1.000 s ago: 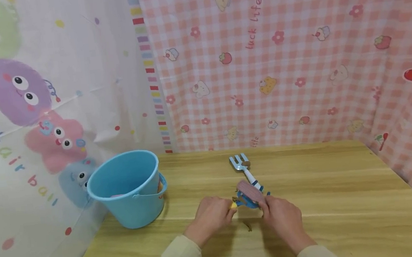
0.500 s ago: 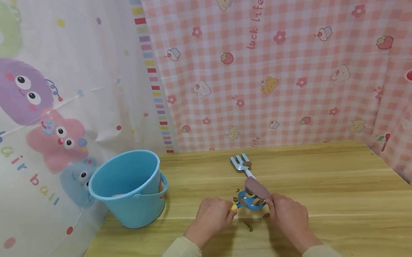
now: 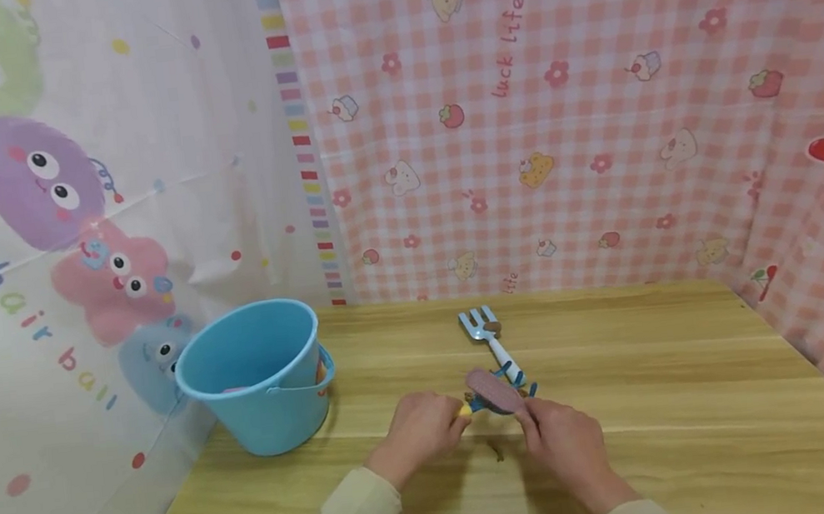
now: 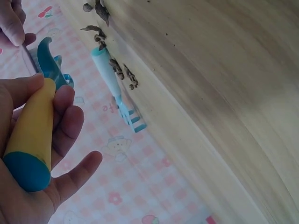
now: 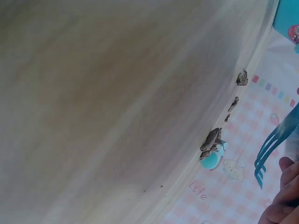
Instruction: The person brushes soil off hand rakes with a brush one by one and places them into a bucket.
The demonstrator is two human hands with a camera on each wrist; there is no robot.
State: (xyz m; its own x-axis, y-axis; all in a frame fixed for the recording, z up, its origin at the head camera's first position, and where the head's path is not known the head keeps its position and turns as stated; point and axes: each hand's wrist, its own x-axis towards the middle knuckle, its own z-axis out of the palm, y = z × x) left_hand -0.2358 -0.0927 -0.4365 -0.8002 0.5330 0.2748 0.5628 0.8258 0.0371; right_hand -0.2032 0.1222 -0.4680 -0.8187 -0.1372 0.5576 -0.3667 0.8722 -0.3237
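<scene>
My left hand (image 3: 424, 427) grips the yellow handle (image 4: 32, 123) of a small hand rake, whose blue head (image 4: 50, 63) points to the right with curved tines. In my right hand (image 3: 565, 440) is a mauve brush (image 3: 496, 390) with an oval, textured head. The brush lies over the rake head in the head view, hiding much of it; whether they touch I cannot tell. Just beyond both hands a light blue toy fork (image 3: 475, 327) rests on the table, a brown clump (image 3: 492, 327) beside its tines. Dark brown bits (image 4: 100, 11) are scattered below the tools.
A blue bucket (image 3: 267, 427) stands at the left with something pink inside. The wooden table (image 3: 665, 364) meets a pink checked cloth (image 3: 602, 203) at the back and a white printed sheet (image 3: 223, 185) on the left.
The brush swung right, uncovering more of the rake head, then came back left over it. The rake's tines now tilt upward. My left hand has hardly moved.
</scene>
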